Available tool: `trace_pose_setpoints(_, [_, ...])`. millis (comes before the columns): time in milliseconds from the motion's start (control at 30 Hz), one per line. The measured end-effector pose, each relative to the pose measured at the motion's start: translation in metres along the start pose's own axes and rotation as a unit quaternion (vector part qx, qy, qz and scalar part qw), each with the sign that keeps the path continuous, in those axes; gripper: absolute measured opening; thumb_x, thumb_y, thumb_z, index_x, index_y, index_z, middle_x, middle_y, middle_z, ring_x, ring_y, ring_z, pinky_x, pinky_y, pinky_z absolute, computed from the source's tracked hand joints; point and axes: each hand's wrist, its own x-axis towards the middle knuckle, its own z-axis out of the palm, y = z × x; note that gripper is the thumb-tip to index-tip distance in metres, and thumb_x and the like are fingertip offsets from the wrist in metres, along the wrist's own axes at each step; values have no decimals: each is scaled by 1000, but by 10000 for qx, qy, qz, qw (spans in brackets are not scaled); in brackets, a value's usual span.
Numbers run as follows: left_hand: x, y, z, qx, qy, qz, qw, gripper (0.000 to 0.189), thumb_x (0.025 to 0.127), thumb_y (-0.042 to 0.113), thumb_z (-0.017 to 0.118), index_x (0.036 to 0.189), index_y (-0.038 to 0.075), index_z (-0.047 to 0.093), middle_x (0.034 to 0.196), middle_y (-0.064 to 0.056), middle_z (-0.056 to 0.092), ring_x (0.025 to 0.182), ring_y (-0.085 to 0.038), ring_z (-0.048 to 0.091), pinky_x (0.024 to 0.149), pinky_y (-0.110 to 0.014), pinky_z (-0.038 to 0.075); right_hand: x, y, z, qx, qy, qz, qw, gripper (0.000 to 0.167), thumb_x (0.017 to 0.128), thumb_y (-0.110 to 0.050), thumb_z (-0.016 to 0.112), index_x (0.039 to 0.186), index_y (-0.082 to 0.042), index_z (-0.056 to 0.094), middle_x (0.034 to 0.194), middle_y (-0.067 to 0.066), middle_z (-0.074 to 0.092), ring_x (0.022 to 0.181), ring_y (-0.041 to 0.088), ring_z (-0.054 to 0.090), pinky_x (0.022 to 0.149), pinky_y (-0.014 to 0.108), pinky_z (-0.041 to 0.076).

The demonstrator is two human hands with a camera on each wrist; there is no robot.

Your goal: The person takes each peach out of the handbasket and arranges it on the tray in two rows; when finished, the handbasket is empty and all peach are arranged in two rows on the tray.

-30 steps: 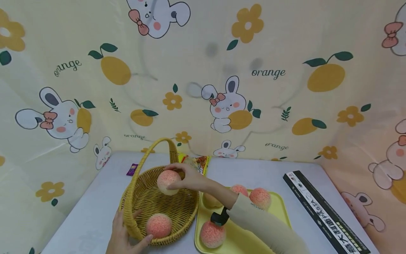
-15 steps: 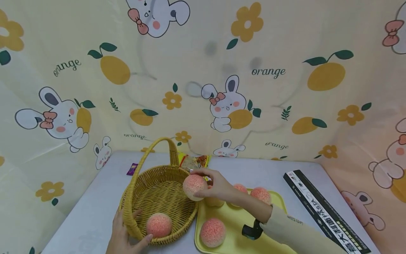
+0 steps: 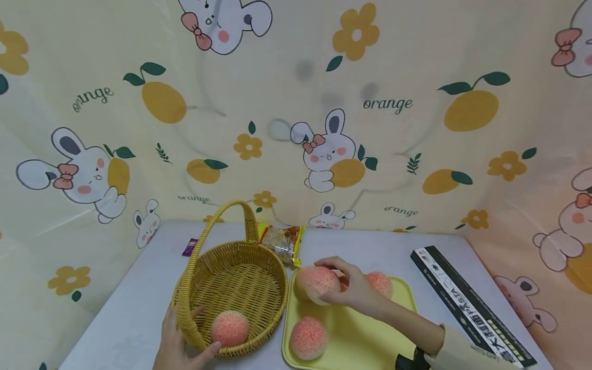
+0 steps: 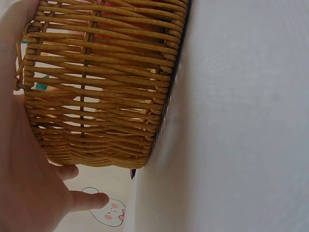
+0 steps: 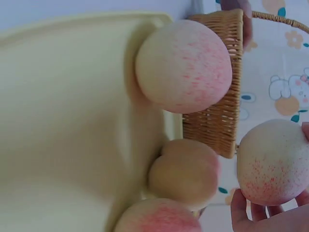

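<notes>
In the head view, my left hand [image 3: 178, 347] grips the near left rim of a yellow wicker basket [image 3: 236, 277], thumb at the front edge. One pink peach [image 3: 230, 328] lies inside it, near the front. My right hand [image 3: 353, 290] holds another peach [image 3: 319, 283] between thumb and fingers over the back left of a yellow tray [image 3: 356, 339]. In the right wrist view that held peach [image 5: 275, 164] is raised above the tray. A peach [image 3: 309, 337] sits at the tray's near left, and another [image 3: 380, 284] at its back; others are partly hidden behind the right hand.
Behind the basket lies a yellow snack packet [image 3: 283, 243], and a small purple packet [image 3: 189, 247] is left of it. A long black pasta box [image 3: 472, 303] lies at the right of the white table [image 3: 361, 246]. A printed cloth [image 3: 277, 77] hangs behind.
My right hand has carried its peach to the right, from over the basket to over the tray. The left hand and the basket stay in place.
</notes>
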Motion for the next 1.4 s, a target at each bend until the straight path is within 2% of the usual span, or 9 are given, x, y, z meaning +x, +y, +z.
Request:
trace_pose_setpoints(167, [0, 0, 0, 91, -23, -42, 9999, 72, 72, 39, 87, 131, 8, 59, 145, -20, 31, 135, -49, 21, 87, -76, 31, -18, 3, -1, -223, 208, 170, 9994, 56, 82, -14, 81, 133, -8, 58, 134, 9, 57, 119, 22, 54, 97, 37, 44])
trace_pose_setpoints(367, [0, -2, -1, 27, -35, 16, 10000, 72, 73, 38, 87, 131, 6, 59, 145, -23, 31, 135, -51, 20, 89, -77, 27, -38, 9, 2, -385, 339, 7, 9987, 57, 78, -9, 81, 130, -2, 59, 131, 13, 57, 115, 14, 55, 93, 33, 47])
trace_pose_setpoints(567, [-1, -3, -2, 16, 5, 52, 10000, 72, 72, 37, 87, 130, 5, 59, 141, -25, 34, 133, -52, 21, 91, -77, 24, -55, 15, 5, -314, 362, 200, 9987, 56, 79, -12, 81, 131, -7, 59, 127, 9, 59, 111, 11, 54, 89, 31, 49])
trace_pose_setpoints(900, [0, 2, -2, -25, -117, -136, 9998, 72, 74, 39, 86, 132, 4, 58, 147, -24, 28, 136, -53, 17, 94, -79, 20, -80, 26, 8, -342, 815, 471, 9950, 57, 78, -13, 83, 128, -3, 57, 123, 9, 58, 111, 7, 51, 82, 31, 51])
trace_pose_setpoints(1067, [0, 4, -1, -41, -132, -169, 9998, 72, 75, 39, 85, 132, 4, 57, 148, -25, 27, 137, -53, 16, 96, -80, 19, -89, 32, 12, -210, 699, 683, 9950, 58, 79, -14, 83, 129, -1, 56, 124, 12, 56, 111, 6, 51, 84, 31, 50])
trace_pose_setpoints(1267, [0, 0, 1, -66, -1, 32, 10000, 72, 73, 35, 87, 131, 3, 58, 145, -26, 29, 135, -54, 18, 93, -79, 20, -93, 34, 14, -1, 454, 1272, 9908, 63, 81, -17, 82, 134, 0, 53, 130, 14, 54, 114, 6, 50, 88, 31, 47])
trace_pose_setpoints(1400, [0, -1, 2, -70, 65, 139, 9999, 72, 71, 34, 88, 130, 3, 59, 143, -26, 32, 133, -53, 20, 92, -78, 22, -95, 35, 15, 149, 392, 1414, 9891, 63, 82, -17, 81, 136, 0, 52, 133, 14, 52, 115, 7, 51, 89, 29, 47])
